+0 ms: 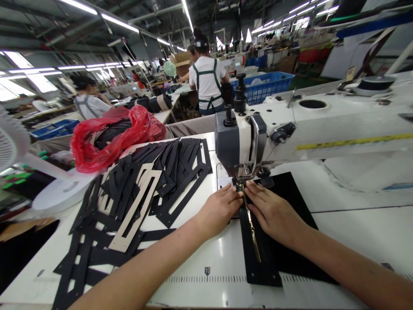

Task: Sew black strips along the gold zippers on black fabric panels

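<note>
A black panel (pixel 267 268) with a gold metal zipper (pixel 252 230) along its middle lies under the head of a white sewing machine (pixel 247 146). Beneath it, a larger black sheet (pixel 297 254) spreads to the right. My left hand (pixel 222 209) rests at the panel's left edge near the needle area, its fingers together and pointing to the zipper's far end. On the other side of the zipper, my right hand (pixel 274 211) lies flat on the black material with fingers stretched forward. The needle and presser foot are mostly hidden by the machine head and my fingertips.
Many black frame-shaped pieces (pixel 187 185) are heaped left of the machine, with a beige one (pixel 135 211) on top. Behind them sits a red plastic bag (pixel 129 133). A white fan (pixel 58 185) stands far left. Two people work ahead, near a blue crate (pixel 264 88).
</note>
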`<action>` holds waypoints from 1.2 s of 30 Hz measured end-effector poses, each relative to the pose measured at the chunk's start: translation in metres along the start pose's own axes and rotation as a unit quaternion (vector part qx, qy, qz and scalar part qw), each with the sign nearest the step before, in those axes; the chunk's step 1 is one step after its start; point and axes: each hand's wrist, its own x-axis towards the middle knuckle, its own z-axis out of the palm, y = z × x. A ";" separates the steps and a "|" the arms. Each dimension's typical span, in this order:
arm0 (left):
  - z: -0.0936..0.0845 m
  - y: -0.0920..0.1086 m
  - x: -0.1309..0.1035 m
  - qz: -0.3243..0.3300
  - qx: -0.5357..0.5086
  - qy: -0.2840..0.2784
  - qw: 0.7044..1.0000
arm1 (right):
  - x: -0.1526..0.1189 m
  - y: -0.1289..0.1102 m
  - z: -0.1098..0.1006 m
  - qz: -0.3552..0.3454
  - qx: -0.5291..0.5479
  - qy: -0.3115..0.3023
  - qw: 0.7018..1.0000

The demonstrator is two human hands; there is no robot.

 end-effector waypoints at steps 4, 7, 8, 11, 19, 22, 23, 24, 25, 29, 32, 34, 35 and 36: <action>0.002 -0.004 0.002 -0.008 0.004 0.000 1.000 | 0.004 0.006 0.004 0.005 0.009 -0.001 1.000; 0.004 -0.007 0.004 -0.033 0.000 -0.015 0.999 | 0.007 0.012 0.005 0.011 0.020 -0.005 1.000; 0.004 -0.008 0.004 -0.044 -0.001 -0.022 0.999 | 0.007 0.013 0.004 0.012 0.025 -0.007 1.000; 0.001 -0.005 0.004 -0.068 -0.011 -0.037 0.997 | 0.006 0.009 -0.007 0.007 0.044 -0.017 0.999; -0.007 0.010 -0.001 -0.103 -0.037 -0.066 0.992 | 0.011 -0.015 -0.036 0.063 0.112 -0.080 0.989; -0.007 0.013 -0.002 -0.092 0.004 -0.055 0.994 | 0.010 -0.017 -0.034 0.079 0.125 -0.077 0.986; -0.007 0.015 -0.003 -0.082 0.022 -0.048 0.995 | 0.007 -0.018 -0.033 0.086 0.124 -0.073 0.986; -0.007 0.017 -0.003 -0.069 0.038 -0.041 0.996 | 0.004 -0.020 -0.032 0.093 0.123 -0.066 0.986; -0.006 0.021 -0.005 -0.058 0.051 -0.033 0.996 | 0.001 -0.022 -0.031 0.093 0.120 -0.056 0.987; -0.004 0.037 -0.010 -0.050 0.073 -0.010 0.996 | -0.013 -0.031 -0.024 0.059 0.049 -0.002 0.997; -0.003 0.046 -0.014 -0.061 0.069 -0.006 0.996 | -0.021 -0.034 -0.015 0.032 -0.020 0.030 0.999; -0.003 0.048 -0.015 -0.063 0.062 -0.007 0.996 | -0.024 -0.034 -0.011 0.010 -0.043 0.034 0.998; -0.003 0.048 -0.015 -0.065 0.058 -0.007 0.996 | -0.025 -0.033 -0.009 0.004 -0.050 0.030 0.998; -0.003 0.048 -0.015 -0.066 0.056 -0.007 0.996 | -0.026 -0.033 -0.008 0.000 -0.055 0.027 0.998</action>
